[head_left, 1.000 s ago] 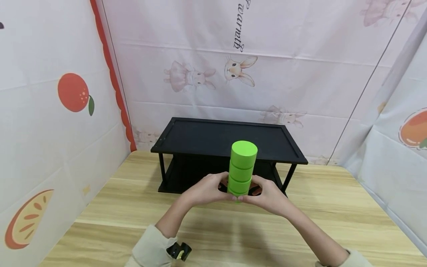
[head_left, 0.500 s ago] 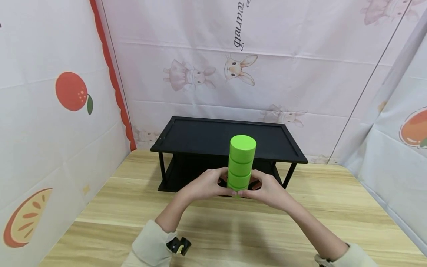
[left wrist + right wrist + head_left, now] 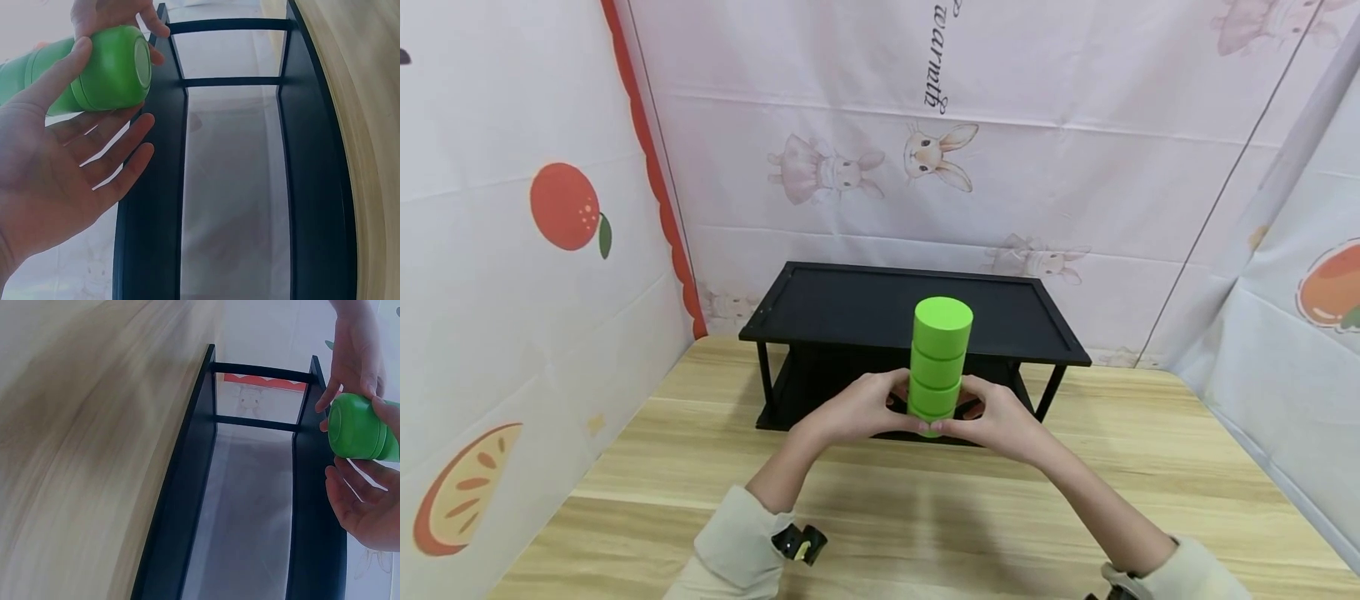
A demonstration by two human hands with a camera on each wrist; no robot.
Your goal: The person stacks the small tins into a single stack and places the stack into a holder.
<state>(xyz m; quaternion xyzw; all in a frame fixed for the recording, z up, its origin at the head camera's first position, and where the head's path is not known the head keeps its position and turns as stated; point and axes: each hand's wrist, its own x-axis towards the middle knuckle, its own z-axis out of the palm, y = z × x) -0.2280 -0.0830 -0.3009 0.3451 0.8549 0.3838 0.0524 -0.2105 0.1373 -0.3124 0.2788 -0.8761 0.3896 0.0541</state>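
A bright green ridged cylinder (image 3: 938, 358) with a flat top is held upright above the table, in front of the black two-tier shelf (image 3: 880, 308). My left hand (image 3: 865, 408) grips its lower part from the left, thumb at the near side. My right hand (image 3: 1003, 421) grips it from the right, and the two thumb tips meet at the front. In the left wrist view the round base of the cylinder (image 3: 115, 69) shows, with the left fingers spread beneath it. The right wrist view shows the same cylinder (image 3: 356, 428) between both hands. Fingers behind it are partly hidden in the head view.
The shelf has a rimmed top board, thin posts and a lower board near the back of the wooden table (image 3: 880, 508). Printed cloth (image 3: 850, 125) hangs behind and along both sides. Dark straps (image 3: 800, 543) sit at the sleeve cuffs.
Both hands have raised the green cylinder slightly, and it has shifted a little to the left in the head view. The grip looks the same, and the shelf has stayed put.
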